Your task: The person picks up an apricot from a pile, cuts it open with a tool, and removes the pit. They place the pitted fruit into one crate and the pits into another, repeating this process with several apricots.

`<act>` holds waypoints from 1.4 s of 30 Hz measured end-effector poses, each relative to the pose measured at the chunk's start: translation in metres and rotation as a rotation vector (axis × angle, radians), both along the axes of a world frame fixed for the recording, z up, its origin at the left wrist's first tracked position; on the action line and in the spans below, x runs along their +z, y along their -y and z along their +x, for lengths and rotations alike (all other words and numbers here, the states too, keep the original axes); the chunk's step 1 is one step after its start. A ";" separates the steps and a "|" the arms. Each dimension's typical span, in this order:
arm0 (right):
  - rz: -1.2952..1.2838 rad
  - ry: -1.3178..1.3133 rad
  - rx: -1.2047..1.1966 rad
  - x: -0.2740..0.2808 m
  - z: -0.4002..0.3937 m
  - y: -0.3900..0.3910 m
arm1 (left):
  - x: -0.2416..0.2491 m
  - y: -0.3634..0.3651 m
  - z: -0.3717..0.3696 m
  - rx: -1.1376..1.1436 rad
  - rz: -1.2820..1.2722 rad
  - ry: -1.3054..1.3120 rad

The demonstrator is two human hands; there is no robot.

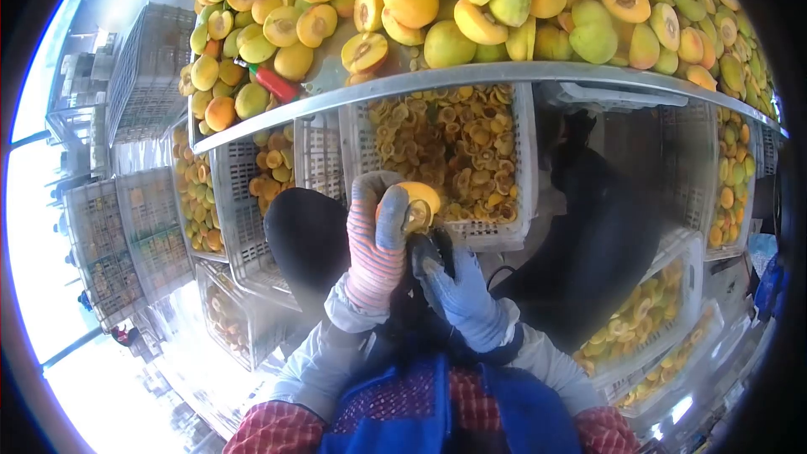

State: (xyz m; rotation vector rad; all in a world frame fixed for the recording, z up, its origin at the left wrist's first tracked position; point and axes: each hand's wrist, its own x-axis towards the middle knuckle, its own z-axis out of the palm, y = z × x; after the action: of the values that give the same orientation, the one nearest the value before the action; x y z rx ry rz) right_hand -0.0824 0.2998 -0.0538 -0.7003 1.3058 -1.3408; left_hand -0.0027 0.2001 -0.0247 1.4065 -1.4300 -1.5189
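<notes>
My left hand [374, 240], in a striped knit glove, is closed around a halved yellow peach [424, 196] with its cut side toward my right hand. My right hand [464, 296], in a blue knit glove, is wrapped round a dark-handled tool [439, 254]. The tool's upper end meets the peach's lower edge, where a round brownish patch shows; its exact shape is hard to make out. Both hands are above my lap. Just beyond them stands a white crate [523, 160] holding many brownish-yellow scooped pieces.
A metal-edged table [471, 74] piled with whole and halved peaches [409, 2] spans the front. On it lies a red-handled tool [273, 81]. Fruit-filled crates stand left [244, 227] and right [693, 286]. Stacked crates [151, 67] are farther left.
</notes>
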 end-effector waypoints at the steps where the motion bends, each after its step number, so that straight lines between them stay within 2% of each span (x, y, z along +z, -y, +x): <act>1: -0.012 -0.083 0.020 -0.001 0.000 -0.003 | -0.004 -0.003 0.004 -0.002 0.003 0.002; 5: -0.202 -0.468 -0.044 -0.014 0.014 -0.014 | 0.007 -0.014 0.000 0.014 0.037 -0.085; 8: -0.125 -0.353 -0.122 -0.009 0.024 -0.020 | 0.013 -0.021 -0.002 0.087 -0.007 -0.129; 11: -0.090 -0.063 -0.101 -0.005 0.026 -0.021 | 0.015 -0.025 0.001 0.017 -0.053 -0.102; 16: -0.166 -0.260 -0.030 -0.025 0.036 -0.036 | 0.010 -0.035 0.009 0.006 -0.150 -0.079; 18: -0.076 0.000 -0.018 -0.018 0.035 -0.040 | 0.010 -0.040 0.013 -0.002 -0.135 -0.076; 19: 0.040 0.313 -0.045 -0.006 0.032 -0.038 | 0.012 -0.040 0.013 -0.013 -0.120 -0.083; 21: 0.169 0.652 -0.068 0.001 0.031 -0.040 | 0.014 -0.039 0.016 -0.060 -0.083 -0.079; 26: 0.192 0.754 -0.075 -0.004 0.032 -0.045 | 0.006 -0.023 0.024 -0.277 -0.034 0.014; 27: 0.188 0.744 -0.072 -0.004 0.032 -0.045 | 0.010 -0.021 0.024 -0.319 0.064 0.001; 29: 0.161 0.634 -0.048 -0.004 0.031 -0.045 | 0.008 -0.024 0.023 -0.255 0.161 -0.086; 33: 0.151 0.696 0.032 -0.010 0.028 -0.045 | -0.003 -0.023 0.030 -0.260 0.240 -0.145; 38: 0.212 0.832 0.071 -0.009 0.025 -0.040 | -0.005 -0.031 0.028 -0.212 -0.069 -0.019; 40: 0.187 1.016 0.251 -0.017 0.014 -0.041 | -0.005 -0.034 0.030 -0.188 -0.190 0.007; 42: 0.167 0.975 0.245 -0.018 0.014 -0.041 | -0.007 -0.032 0.036 -0.250 -0.067 -0.061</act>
State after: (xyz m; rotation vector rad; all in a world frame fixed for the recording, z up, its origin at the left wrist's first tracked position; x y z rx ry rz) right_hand -0.0687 0.3407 -0.0717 -0.0324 0.5070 -1.1135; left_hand 0.0335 0.2325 -0.0319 1.1662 -1.6519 -1.6345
